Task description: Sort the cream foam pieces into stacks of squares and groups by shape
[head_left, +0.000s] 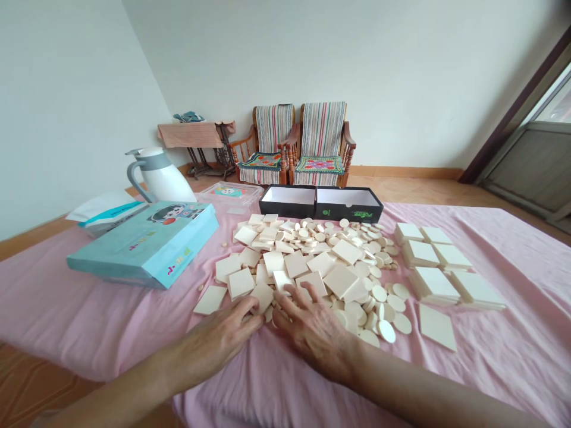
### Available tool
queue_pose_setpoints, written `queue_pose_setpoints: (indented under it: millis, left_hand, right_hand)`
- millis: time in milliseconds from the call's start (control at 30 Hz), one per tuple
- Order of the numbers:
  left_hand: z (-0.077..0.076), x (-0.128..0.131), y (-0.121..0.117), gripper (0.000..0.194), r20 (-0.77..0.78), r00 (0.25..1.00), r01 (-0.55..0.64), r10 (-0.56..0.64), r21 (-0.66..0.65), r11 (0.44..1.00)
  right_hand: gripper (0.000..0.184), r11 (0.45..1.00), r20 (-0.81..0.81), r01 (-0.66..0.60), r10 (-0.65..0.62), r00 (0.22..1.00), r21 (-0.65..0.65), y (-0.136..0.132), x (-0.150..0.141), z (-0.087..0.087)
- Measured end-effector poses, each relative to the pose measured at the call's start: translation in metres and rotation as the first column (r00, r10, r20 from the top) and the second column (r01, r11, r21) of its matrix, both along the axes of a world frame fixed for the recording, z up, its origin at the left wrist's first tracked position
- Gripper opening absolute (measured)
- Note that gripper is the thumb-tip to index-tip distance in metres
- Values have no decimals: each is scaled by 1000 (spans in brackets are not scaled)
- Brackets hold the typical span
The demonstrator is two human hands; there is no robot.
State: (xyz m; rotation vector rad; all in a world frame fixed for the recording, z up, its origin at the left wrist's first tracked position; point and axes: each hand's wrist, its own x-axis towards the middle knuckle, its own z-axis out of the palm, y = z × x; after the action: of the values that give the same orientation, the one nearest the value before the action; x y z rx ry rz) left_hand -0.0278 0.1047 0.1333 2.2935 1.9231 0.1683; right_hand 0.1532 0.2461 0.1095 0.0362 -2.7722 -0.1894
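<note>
A heap of pale wooden pieces, square tiles [241, 282] and round discs [379, 293], lies in front of me. My left hand [223, 330] is at the heap's near left edge, thumb and forefinger closed on the lower corner of a square wooden tile [262, 295]. Beside it, my right hand [314, 330] rests palm down at the near edge. Its fingers are spread and bent over the tiles, touching them without a visible grip. Neat stacks of square tiles [433, 284] stand to the right, with a single tile [437, 327] lying before them.
Two black boxes with white insides [349, 208] stand behind the heap. At left are a light blue box [147, 244], a tissue pack [104, 211], a white jug [163, 178] and a clear plastic case [232, 193]. A pink cloth [513, 249] covers the table. Two chairs [323, 139] stand beyond.
</note>
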Motion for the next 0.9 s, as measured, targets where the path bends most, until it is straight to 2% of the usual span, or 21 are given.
queue_pose_setpoints:
  millis: [100,333,433,600,700,767,800,867,900]
  left_hand:
    - [-4,2,15,40,-32,999,36,-35,38,999]
    - [-11,-3,64,21,9,994,105,-107,147,984]
    - [-10,-4,95,19,41,989,130,-142,225,966]
    - [-3,-3,154,22,95,980,127,-173,367,922]
    - [3,-8,169,24,101,980,116,-174,421,899]
    - [7,-17,164,28,115,984,71,-136,447,892]
    - [9,-23,159,29,123,987,38,-104,450,892]
    - [11,-38,144,30,132,991,-53,-8,450,891]
    - [11,-47,137,30,141,989,-112,53,452,885]
  right_hand:
    - [29,998,1,63,-63,998,-1,8,-5,7]
    - [25,965,58,232,-226,972,-125,30,-14,21]
    - [22,941,53,306,-301,952,-143,44,-16,23]
    - [19,871,20,475,-476,879,-123,84,-23,32]
    - [20,832,-20,540,-546,837,-132,95,-22,40]
    - [20,863,-57,477,-491,869,-166,86,-19,42]
    - [19,901,-56,393,-409,911,-183,77,-18,41]
    - [18,967,-14,155,-161,987,-202,55,-18,37]
    - [20,979,16,32,-29,999,-199,43,-19,33]
